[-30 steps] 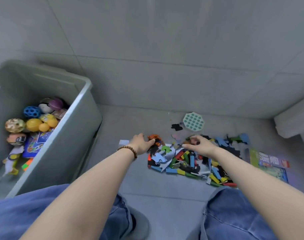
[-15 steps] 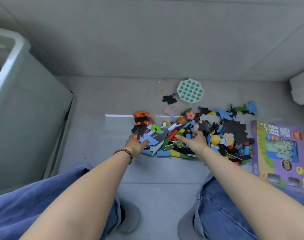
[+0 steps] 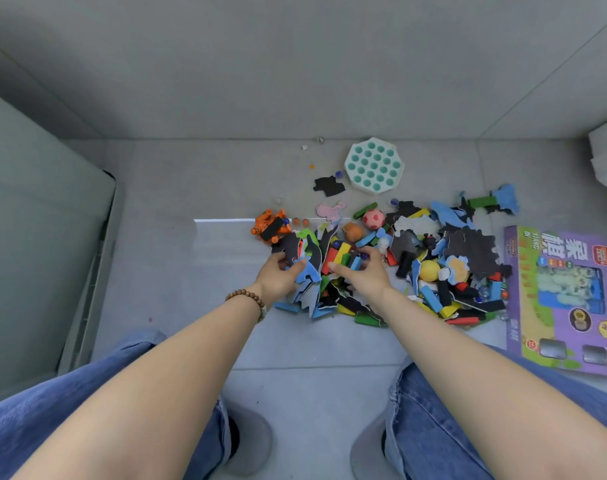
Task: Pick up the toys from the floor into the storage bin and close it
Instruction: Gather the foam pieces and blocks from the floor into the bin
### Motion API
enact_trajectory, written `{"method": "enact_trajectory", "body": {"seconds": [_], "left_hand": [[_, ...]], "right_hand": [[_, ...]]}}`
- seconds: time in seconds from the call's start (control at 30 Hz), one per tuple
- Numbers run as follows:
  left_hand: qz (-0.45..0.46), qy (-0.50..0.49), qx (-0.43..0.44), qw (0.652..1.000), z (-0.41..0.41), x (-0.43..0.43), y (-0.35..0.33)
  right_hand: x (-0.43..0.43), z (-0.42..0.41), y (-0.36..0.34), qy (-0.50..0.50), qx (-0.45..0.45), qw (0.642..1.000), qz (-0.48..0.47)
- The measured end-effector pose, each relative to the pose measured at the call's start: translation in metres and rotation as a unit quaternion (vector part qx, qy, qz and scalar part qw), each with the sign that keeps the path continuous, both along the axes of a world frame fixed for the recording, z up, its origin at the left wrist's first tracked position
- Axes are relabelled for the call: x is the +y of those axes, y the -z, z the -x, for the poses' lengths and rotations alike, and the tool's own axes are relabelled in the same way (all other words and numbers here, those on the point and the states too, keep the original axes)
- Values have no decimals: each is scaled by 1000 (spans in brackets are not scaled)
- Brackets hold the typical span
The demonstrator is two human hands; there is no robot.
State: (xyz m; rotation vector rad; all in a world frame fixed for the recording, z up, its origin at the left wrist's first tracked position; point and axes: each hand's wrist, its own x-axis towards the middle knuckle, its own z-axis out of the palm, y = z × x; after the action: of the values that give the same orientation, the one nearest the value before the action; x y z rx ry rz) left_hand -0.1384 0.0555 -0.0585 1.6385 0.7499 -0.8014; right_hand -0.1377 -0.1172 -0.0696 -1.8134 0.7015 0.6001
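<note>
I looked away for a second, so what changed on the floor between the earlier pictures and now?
Both hands drew back a little and came together. The left hand now grips foam pieces, the right hand grips coloured blocks. The orange toy, round green toy and purple box stayed put.

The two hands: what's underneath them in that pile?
Under the left hand lie blue and black foam puzzle pieces; under the right hand, red, yellow and green blocks. Whatever sits beneath the palms themselves is covered.
</note>
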Motion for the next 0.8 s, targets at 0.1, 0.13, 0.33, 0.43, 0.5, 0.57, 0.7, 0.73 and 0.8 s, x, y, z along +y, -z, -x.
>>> {"method": "enact_trajectory", "body": {"seconds": [0.1,0.13,0.33,0.43,0.5,0.57,0.7,0.73,0.8], "left_hand": [[34,-9,3,999,-2,-6,-3],[47,-19,4,999,-3,-7,-2],[121,-60,34,990,-8,-8,-3],[132,-63,30,989,-8,-10,0],[131,-74,21,988,-8,-10,3],[124,-82,15,989,-8,-10,4],[97,-104,-6,990,-9,-9,3],[86,-104,-16,991,-9,-8,3],[45,-78,-38,995,-9,-5,3]], "right_hand": [[9,-3,1,6,-10,1000,-22],[11,-4,1,4,-9,1000,-22],[13,-10,3,-21,-37,999,-16],[14,-9,7,-16,-44,999,-20],[13,-8,12,5,-52,998,-29],[12,-7,14,18,-60,997,-43],[11,-11,16,24,-42,996,-81],[11,-12,15,29,-38,994,-94],[9,-14,10,45,-23,991,-120]]}}
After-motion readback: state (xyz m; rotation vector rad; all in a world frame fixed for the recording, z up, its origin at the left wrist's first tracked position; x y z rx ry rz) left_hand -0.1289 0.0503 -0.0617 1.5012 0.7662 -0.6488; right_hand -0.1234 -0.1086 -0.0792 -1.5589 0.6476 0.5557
